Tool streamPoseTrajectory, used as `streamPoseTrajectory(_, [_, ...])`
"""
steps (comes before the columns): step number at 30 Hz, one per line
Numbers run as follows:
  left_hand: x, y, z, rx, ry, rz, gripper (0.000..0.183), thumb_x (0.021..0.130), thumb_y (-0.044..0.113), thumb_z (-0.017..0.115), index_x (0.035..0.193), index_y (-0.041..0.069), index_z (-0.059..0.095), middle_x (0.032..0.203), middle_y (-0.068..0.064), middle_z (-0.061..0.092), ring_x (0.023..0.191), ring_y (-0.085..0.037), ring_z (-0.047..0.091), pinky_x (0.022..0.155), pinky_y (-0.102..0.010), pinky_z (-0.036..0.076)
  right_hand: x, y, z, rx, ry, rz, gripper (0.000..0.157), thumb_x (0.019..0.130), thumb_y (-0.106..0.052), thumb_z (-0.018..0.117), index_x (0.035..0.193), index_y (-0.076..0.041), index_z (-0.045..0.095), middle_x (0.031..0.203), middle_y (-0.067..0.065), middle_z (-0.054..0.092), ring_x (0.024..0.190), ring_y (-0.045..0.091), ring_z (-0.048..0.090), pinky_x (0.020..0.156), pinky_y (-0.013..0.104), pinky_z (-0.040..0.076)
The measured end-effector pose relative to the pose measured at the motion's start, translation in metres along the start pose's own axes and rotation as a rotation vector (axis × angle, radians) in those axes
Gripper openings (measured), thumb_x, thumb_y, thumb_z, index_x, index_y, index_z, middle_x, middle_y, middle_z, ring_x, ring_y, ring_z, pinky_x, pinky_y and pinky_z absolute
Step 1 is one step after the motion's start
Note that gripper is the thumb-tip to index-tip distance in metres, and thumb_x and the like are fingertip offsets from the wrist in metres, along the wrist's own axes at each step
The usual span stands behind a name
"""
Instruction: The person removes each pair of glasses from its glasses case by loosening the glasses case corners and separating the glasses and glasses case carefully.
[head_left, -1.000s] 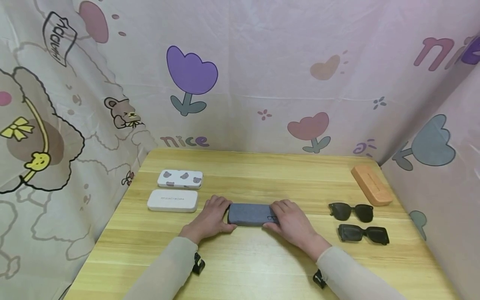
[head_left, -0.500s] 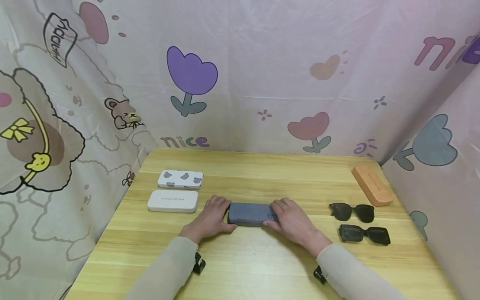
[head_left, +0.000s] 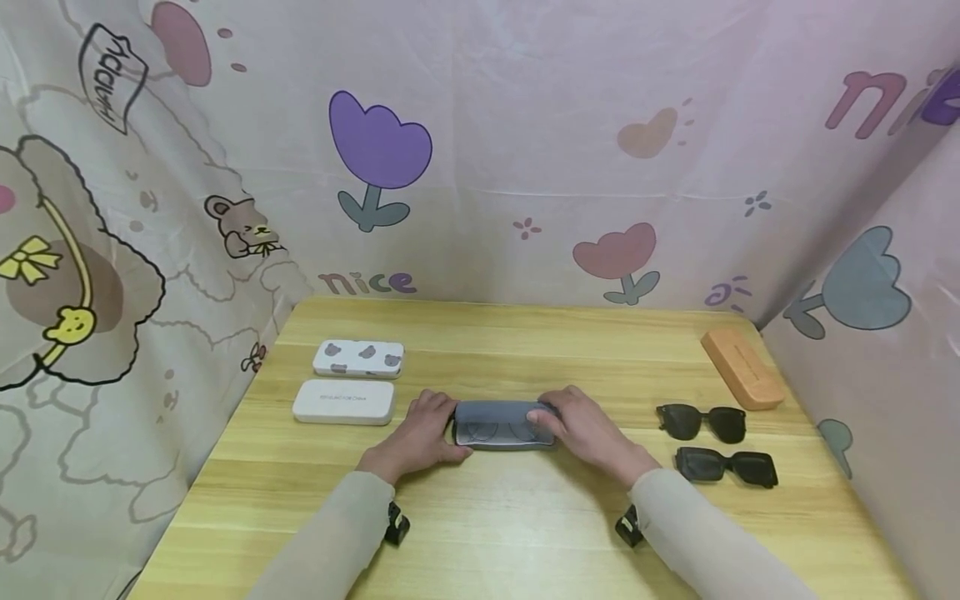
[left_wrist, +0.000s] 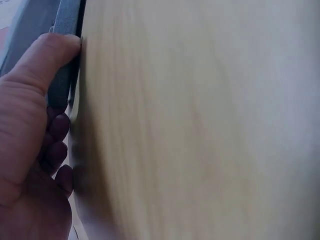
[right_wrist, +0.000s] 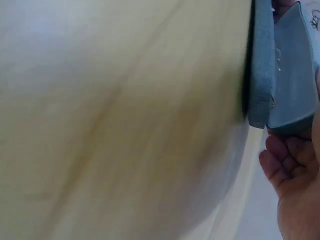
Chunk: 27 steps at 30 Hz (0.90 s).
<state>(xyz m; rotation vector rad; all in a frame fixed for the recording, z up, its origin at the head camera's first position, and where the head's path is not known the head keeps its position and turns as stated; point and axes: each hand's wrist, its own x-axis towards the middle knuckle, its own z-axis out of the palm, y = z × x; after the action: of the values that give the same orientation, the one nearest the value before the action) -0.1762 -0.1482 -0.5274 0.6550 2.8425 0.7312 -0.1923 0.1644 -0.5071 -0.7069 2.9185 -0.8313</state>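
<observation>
A blue-grey glasses case (head_left: 498,412) lies on the wooden table in front of me with its lid raised. Inside it, faint round lens outlines of a pair of glasses (head_left: 483,431) show. My left hand (head_left: 423,433) grips the left end of the case, thumb at the front; in the left wrist view that thumb (left_wrist: 50,55) presses the front wall. At the other end, my right hand (head_left: 585,425) holds the raised lid, thumb on its inner side and fingers behind. The right wrist view shows the lid (right_wrist: 295,75) tilted back from the base (right_wrist: 261,65).
To the left lie a white case with bear prints (head_left: 358,357) and a plain white case (head_left: 343,402). On the right are two pairs of black sunglasses (head_left: 701,422) (head_left: 726,467) and an orange case (head_left: 742,369). A printed curtain (head_left: 480,150) hangs behind the table (head_left: 495,517).
The case was closed in the earlier frames; its lid is now up and the inside shows. My right thumb has moved from the front edge up onto the lid. My left hand stays put.
</observation>
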Motion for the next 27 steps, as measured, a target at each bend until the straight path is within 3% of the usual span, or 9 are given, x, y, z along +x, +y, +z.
streamPoseTrajectory(5, [0.0, -0.002, 0.002, -0.007, 0.014, 0.003, 0.074, 0.081, 0.046, 0.089, 0.131, -0.002, 0.064, 0.134, -0.013, 0.063, 0.127, -0.03, 0.047, 0.113, -0.05, 0.038, 0.018, -0.003, -0.002, 0.076, 0.042, 0.12, 0.053, 0.111, -0.055, 0.043, 0.099, -0.011, 0.07, 0.08, 0.0, 0.066, 0.073, 0.017, 0.061, 0.073, 0.038, 0.055])
streamPoseTrajectory(8, [0.0, -0.002, 0.002, -0.014, 0.009, -0.003, 0.074, 0.082, 0.046, 0.088, 0.132, -0.002, 0.064, 0.135, -0.013, 0.063, 0.127, -0.03, 0.047, 0.114, -0.05, 0.038, 0.02, -0.004, -0.003, 0.056, 0.045, 0.132, 0.053, 0.111, -0.055, 0.04, 0.091, -0.013, 0.065, 0.073, -0.001, 0.059, 0.066, 0.017, 0.056, 0.067, 0.036, 0.05])
streamPoseTrajectory(13, [0.0, -0.002, 0.0, -0.034, 0.011, -0.014, 0.074, 0.082, 0.046, 0.088, 0.133, -0.003, 0.064, 0.137, -0.013, 0.063, 0.128, -0.03, 0.047, 0.115, -0.05, 0.038, 0.014, -0.01, -0.002, 0.002, 0.113, 0.111, 0.049, 0.112, -0.05, 0.043, 0.09, -0.013, 0.066, 0.071, -0.002, 0.059, 0.07, 0.02, 0.058, 0.072, 0.041, 0.052])
streamPoseTrajectory(18, [0.001, -0.002, -0.001, -0.036, 0.015, -0.019, 0.073, 0.081, 0.046, 0.089, 0.131, -0.001, 0.065, 0.134, -0.01, 0.064, 0.126, -0.029, 0.048, 0.114, -0.048, 0.039, 0.004, -0.016, -0.001, -0.057, 0.263, 0.075, 0.041, 0.109, -0.043, 0.055, 0.103, -0.007, 0.074, 0.092, 0.007, 0.074, 0.092, 0.029, 0.068, 0.086, 0.048, 0.056])
streamPoseTrajectory(22, [0.001, -0.001, -0.001, -0.038, 0.016, -0.022, 0.072, 0.08, 0.047, 0.089, 0.13, -0.001, 0.066, 0.133, -0.009, 0.064, 0.124, -0.028, 0.048, 0.113, -0.047, 0.039, -0.006, -0.021, 0.001, -0.136, 0.414, -0.035, 0.031, 0.105, -0.033, 0.066, 0.106, -0.002, 0.072, 0.1, 0.012, 0.075, 0.098, 0.031, 0.066, 0.089, 0.048, 0.055])
streamPoseTrajectory(27, [0.001, -0.001, 0.0, -0.032, 0.02, -0.021, 0.073, 0.08, 0.047, 0.089, 0.13, -0.001, 0.066, 0.133, -0.01, 0.064, 0.125, -0.028, 0.048, 0.114, -0.047, 0.039, -0.016, -0.026, 0.009, -0.298, 0.564, -0.307, 0.019, 0.098, -0.022, 0.069, 0.093, -0.004, 0.068, 0.086, 0.008, 0.069, 0.083, 0.026, 0.062, 0.075, 0.041, 0.054])
